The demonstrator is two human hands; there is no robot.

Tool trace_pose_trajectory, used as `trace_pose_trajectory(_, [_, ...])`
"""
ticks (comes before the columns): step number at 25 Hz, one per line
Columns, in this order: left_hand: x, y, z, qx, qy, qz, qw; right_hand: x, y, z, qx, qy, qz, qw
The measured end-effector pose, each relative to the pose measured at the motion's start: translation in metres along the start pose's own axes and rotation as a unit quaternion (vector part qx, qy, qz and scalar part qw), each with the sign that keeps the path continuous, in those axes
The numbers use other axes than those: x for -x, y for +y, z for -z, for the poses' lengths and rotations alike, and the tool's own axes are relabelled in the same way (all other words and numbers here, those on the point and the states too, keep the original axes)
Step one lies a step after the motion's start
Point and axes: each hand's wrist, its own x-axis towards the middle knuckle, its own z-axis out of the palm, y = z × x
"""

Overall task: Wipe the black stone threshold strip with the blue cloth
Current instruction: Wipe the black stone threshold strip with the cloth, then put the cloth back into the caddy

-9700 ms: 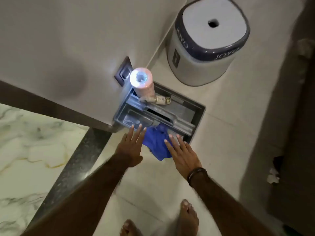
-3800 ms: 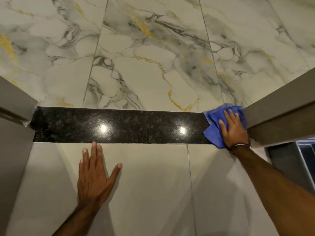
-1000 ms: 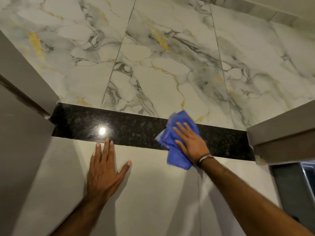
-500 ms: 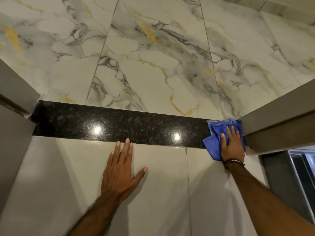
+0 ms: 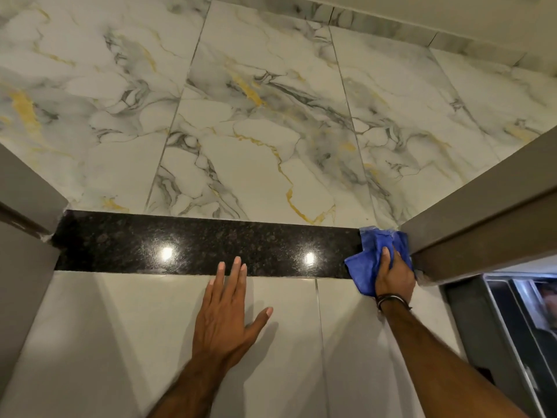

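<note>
The black speckled stone threshold strip [image 5: 196, 245] runs left to right across the doorway, glossy with two light reflections. A crumpled blue cloth [image 5: 366, 260] lies on its right end, against the right door frame. My right hand [image 5: 393, 274] presses on the cloth, fingers closed over it, a dark band on the wrist. My left hand [image 5: 226, 321] lies flat with fingers spread on the plain floor tile just below the strip; its fingertips reach over the strip's near edge.
Grey door frames stand at the left [image 5: 27, 236] and right [image 5: 482, 224] ends of the strip. Marble-patterned tiles [image 5: 256, 131] lie beyond it, plain beige tiles [image 5: 105, 342] on my side. A dark tray or rack [image 5: 518, 327] sits at the far right.
The cloth went from mid-strip to the right end a second ago and now sits tighter against the right frame. My left hand has moved right and forward, fingertips now over the strip's edge.
</note>
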Motion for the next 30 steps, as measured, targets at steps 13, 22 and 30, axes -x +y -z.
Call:
trace_pose_trajectory(13, [-0.004, 0.061, 0.054, -0.075, -0.089, -0.109, 0.987, 0.024, 0.000, 0.123, -0.093, 0.123, -0.168, 0.974])
trace_pose_trajectory(22, [0.003, 0.124, 0.090, -0.124, -0.134, -0.198, 0.963, 0.065, 0.103, 0.300, 0.107, 0.165, -0.209, 0.958])
trace_pose_trajectory(30, [-0.010, 0.126, 0.115, -0.164, -0.116, -0.248, 0.948, 0.117, 0.136, 0.248, 0.114, -0.120, -0.162, 0.973])
